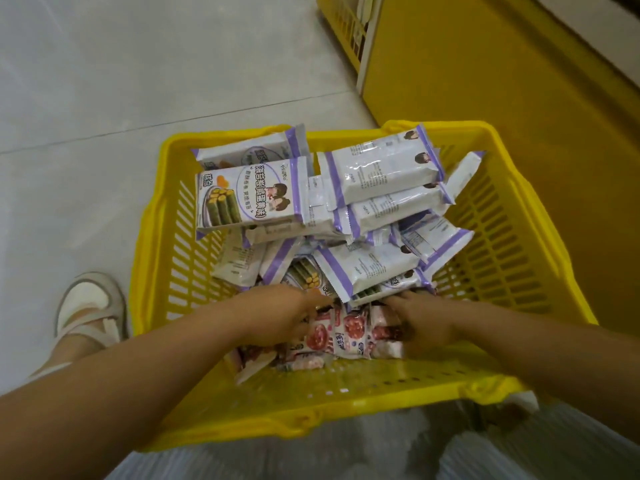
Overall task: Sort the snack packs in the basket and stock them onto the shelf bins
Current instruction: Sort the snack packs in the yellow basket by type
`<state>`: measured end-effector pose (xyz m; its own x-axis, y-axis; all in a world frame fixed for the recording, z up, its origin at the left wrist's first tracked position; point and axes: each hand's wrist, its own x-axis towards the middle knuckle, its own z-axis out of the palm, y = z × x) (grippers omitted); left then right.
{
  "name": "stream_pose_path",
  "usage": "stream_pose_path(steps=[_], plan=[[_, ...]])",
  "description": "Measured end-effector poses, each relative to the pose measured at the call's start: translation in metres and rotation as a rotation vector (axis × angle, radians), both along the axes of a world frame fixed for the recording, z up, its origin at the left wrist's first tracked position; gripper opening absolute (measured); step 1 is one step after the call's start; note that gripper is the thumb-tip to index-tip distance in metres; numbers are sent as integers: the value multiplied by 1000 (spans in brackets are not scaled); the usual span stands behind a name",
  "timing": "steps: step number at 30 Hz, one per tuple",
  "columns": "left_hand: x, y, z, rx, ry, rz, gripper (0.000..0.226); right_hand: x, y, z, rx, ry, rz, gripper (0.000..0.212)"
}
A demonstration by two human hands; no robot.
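Flooring [104, 81] of pale grey tile is filling the area left of and beyond the basket. A yellow shelf unit [485, 81] is standing beyond the basket's far right corner, apart from it. The basket [156, 254], yellow with slotted walls, is sitting directly in front of the person, its near rim meeting a pale pleated garment [311, 455].

Purple-banded packs [381, 174], white with purple stripes, are lying heaped across the far and middle parts of the basket. Some are showing printed fronts and others plain backs, and the topmost ones are rising above the far rim. Red-printed packs [349, 336] are lying in a smaller cluster against the basket's near wall, partly tucked beneath the purple-banded heap.

Both forearms are reaching over the near rim into the basket. The left hand [294, 317] is grasping the left edge of a red-printed pack, with its fingers curling around it. The right hand [422, 323] is resting on the right side of the same cluster. It is blurred, so whether it is grasping anything cannot be determined.

A white shoe [90, 306] is standing on the flooring just left of the basket.
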<state>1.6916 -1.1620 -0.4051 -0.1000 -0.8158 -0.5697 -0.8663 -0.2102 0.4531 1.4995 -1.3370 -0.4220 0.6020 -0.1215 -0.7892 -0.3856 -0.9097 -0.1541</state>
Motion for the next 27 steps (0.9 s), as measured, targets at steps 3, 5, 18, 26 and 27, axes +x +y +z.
stream_pose_path(steps=[3, 5, 18, 26, 27], plan=[[2, -3, 0, 15, 89, 78, 55, 3, -4, -6, 27, -2, -30, 101], [3, -4, 1, 7, 139, 119, 55, 5, -5, -8, 56, -19, -42, 103], [9, -5, 7, -40, 181, 281, 43, 7, 6, -9, 120, 20, 112, 41], [7, -3, 6, -60, 59, 202, 43, 9, 6, -4, 192, 34, 60, 37], [7, -3, 8, -57, 43, 187, 42, 8, 6, 0, 184, 3, 45, 35]])
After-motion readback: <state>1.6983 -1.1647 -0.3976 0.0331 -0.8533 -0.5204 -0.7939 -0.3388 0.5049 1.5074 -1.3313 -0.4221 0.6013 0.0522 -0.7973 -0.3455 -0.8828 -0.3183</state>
